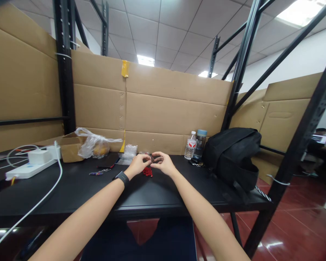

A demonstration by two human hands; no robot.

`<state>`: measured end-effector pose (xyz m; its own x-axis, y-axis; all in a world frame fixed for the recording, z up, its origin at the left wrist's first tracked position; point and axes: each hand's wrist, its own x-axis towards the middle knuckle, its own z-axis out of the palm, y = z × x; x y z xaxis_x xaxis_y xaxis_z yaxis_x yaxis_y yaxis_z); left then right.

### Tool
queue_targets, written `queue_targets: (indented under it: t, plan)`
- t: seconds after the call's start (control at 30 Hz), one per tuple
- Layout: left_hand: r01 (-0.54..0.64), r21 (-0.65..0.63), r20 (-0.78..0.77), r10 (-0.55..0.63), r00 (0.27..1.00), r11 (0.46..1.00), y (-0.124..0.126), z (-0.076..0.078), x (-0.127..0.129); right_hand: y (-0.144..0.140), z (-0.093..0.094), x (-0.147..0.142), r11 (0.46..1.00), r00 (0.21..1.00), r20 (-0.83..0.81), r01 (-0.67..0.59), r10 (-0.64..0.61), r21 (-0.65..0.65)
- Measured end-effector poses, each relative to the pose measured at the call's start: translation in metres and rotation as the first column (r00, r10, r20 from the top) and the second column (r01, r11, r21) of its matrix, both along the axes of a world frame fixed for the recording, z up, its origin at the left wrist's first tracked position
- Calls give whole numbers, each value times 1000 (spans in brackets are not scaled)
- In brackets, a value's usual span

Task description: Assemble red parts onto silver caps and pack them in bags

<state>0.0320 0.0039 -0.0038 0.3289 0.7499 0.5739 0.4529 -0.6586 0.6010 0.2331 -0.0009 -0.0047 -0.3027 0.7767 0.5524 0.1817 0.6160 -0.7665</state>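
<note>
My left hand (137, 165), with a dark watch (122, 178) on its wrist, is closed in a pinch above the black table (157, 192). Facing it, my right hand (164, 164) is closed too, its fingertips meeting those of the left. A small dark thing (152, 159) shows between the fingertips, too small to name. Just below the hands lies a red cord in a loose heap (147, 172). Clear plastic bags (129, 154) lie behind the left hand, to its left.
A power strip (29, 169) with white cables is at the left, near a cardboard box (70, 149) and a tied plastic bag (93, 145). A keyring (96, 173) lies nearer. Two bottles (190, 145) and a black backpack (232, 156) stand right. Cardboard walls (174, 112) enclose the back.
</note>
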Motion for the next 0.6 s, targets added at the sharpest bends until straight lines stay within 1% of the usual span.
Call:
queue_targets:
  t: [0.07,0.17,0.23,0.33,0.4,0.5,0.6]
  plan:
    - [34,2,13,-34,999,999,2,-1,0,0,-3,-2,1000,1000,-2,4,-4,-3]
    - [54,4,12,-54,998,999,6,-4,0,2,-5,1,1000,1000,-12,3,-3,-20]
    - [36,15,-24,-35,999,999,7,-6,0,2,-5,3,999,1000,-29,3,-4,-35]
    - [-23,64,-120,30,992,998,7,-6,1,0,-3,3,998,998,-56,-5,2,-58]
    - [-37,94,-162,52,985,995,6,-5,1,-2,-2,2,998,998,-66,-6,1,-67]
    - [-35,117,-157,53,986,993,3,-4,1,-3,-1,1,997,997,-70,2,-7,-76]
    - [-49,141,-147,70,987,989,1,-3,1,-4,0,0,996,996,-84,-18,11,-87]
